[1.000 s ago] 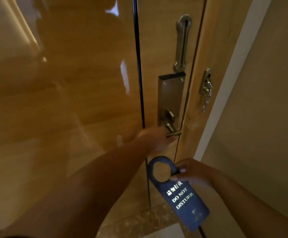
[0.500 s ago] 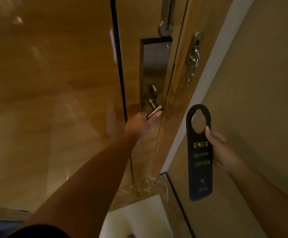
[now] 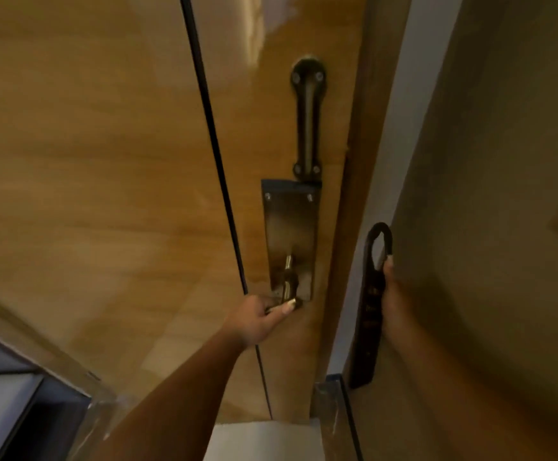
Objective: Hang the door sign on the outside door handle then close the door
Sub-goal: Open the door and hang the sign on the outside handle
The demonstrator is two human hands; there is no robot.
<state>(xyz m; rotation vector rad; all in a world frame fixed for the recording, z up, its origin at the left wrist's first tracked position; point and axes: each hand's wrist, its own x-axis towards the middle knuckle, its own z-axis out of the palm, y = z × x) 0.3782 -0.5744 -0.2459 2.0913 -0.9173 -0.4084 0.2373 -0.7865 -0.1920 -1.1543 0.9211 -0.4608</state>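
left hand [image 3: 257,319]: fingers wrapped tight on the inside door handle [image 3: 286,296], at 6 o'clock of the metal lock plate [image 3: 291,237].
right hand [image 3: 394,294]: fingers pinched on the door sign [image 3: 369,311] just under its loop, thumb at the loop's edge.
door sign: dark strip, long axis upright, loop end at 12 o'clock, seen almost edge-on, just beside the door edge [image 3: 347,227] at 3 o'clock of the handle.
key relation: outside handle not in view, presumably on the far face of the door [image 3: 104,161]; the sign's loop is level with the lock plate and the right hand is the nearer one.
in the way: door edge and frame [image 3: 370,194] stand between sign and far side; gap looks narrow, hard to judge from this angle.
other: swing bar guard [image 3: 307,118] at 12 o'clock of the plate; wall [image 3: 487,161] close on the right.
stage: sign not yet hung, door not yet shut.
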